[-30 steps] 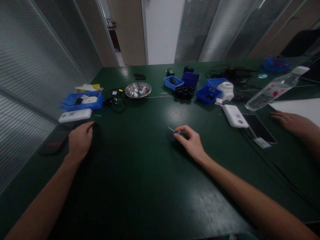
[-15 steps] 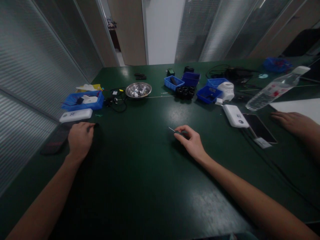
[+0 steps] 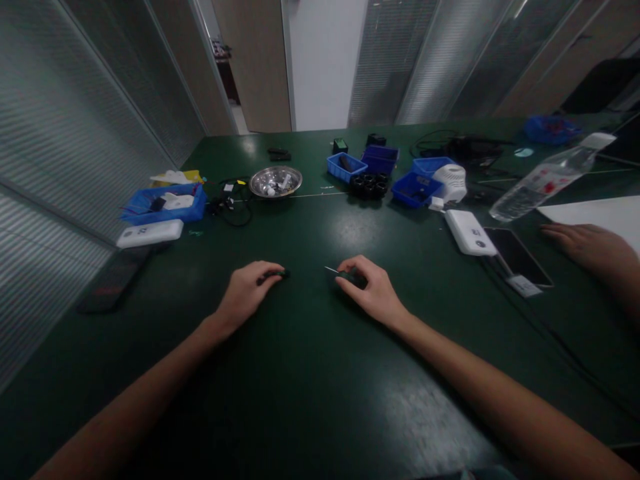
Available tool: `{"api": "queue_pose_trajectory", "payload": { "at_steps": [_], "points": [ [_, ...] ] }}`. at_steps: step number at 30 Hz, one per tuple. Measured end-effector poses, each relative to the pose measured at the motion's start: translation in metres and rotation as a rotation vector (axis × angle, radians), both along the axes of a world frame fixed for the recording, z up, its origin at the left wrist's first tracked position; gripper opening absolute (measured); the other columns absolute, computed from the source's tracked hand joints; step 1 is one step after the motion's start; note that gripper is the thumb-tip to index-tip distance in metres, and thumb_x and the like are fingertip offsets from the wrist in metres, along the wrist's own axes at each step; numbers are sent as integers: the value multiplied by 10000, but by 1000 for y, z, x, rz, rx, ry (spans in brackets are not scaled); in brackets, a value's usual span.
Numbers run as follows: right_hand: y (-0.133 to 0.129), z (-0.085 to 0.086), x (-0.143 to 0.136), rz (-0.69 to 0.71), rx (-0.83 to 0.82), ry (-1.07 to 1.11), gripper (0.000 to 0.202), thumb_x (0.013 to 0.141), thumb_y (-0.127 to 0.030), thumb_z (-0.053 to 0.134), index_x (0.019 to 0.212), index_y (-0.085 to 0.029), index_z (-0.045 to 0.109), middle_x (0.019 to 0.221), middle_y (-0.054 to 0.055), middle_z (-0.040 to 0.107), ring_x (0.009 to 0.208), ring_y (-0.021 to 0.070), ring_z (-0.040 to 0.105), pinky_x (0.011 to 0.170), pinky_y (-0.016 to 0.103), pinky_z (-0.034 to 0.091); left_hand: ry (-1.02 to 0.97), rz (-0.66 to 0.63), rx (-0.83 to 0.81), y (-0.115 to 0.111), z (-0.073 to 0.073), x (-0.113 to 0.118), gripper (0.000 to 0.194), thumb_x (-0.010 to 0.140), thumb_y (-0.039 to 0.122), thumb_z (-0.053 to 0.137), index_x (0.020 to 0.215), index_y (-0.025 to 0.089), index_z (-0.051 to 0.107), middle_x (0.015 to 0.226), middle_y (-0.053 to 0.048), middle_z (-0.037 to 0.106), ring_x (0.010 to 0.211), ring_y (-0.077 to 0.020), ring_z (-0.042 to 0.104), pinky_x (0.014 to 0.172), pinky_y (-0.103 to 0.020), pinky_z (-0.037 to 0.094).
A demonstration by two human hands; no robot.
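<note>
My left hand (image 3: pixel 249 291) is closed over the green table (image 3: pixel 300 373), pinching a small dark piece (image 3: pixel 283 273) with a hint of green; fingers cover most of it, so its kind is unclear. A short distance to the right, my right hand (image 3: pixel 373 288) grips a small screwdriver (image 3: pixel 332 269). Its thin metal shaft points left toward the dark piece, and the dark handle lies partly hidden in the palm. The two held things are apart.
A metal bowl (image 3: pixel 275 191) of small parts stands beyond my hands. Blue bins (image 3: pixel 165 215) and a black phone (image 3: pixel 115 280) lie left. On the right are a white power bank (image 3: pixel 470 232), a tilted-looking water bottle (image 3: pixel 543 183) and another person's hand (image 3: pixel 590 245).
My left hand has come from beside the phone on the left to the middle, carrying the small dark piece. My right hand with the screwdriver has shifted slightly left and nearer.
</note>
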State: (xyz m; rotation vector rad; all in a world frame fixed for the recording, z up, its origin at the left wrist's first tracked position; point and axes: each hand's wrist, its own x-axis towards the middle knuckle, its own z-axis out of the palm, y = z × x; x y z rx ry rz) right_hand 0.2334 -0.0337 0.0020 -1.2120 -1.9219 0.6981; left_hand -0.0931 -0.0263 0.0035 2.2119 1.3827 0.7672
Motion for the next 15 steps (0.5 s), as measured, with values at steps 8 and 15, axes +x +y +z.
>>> {"api": "queue_pose_trajectory", "payload": {
  "at_steps": [8,15],
  "points": [
    [-6,10,3,134,-30,-78,172,1007,-382,623,1066,-245,709,955,37,708,843,206,650,755,336,493,-175,-172,-144,-17,-6,73,264,995,232,669,1256,270,657,1205,-46,715,1067,-216,701,952,-423,601],
    [-11,11,3,189,11,-191,96,965,-294,623,1011,-248,695,959,33,712,801,191,655,761,323,501,-151,-199,-147,-17,0,66,226,1021,218,625,1222,282,706,1208,-44,708,1133,-229,659,1001,-447,559]
  ]
}}
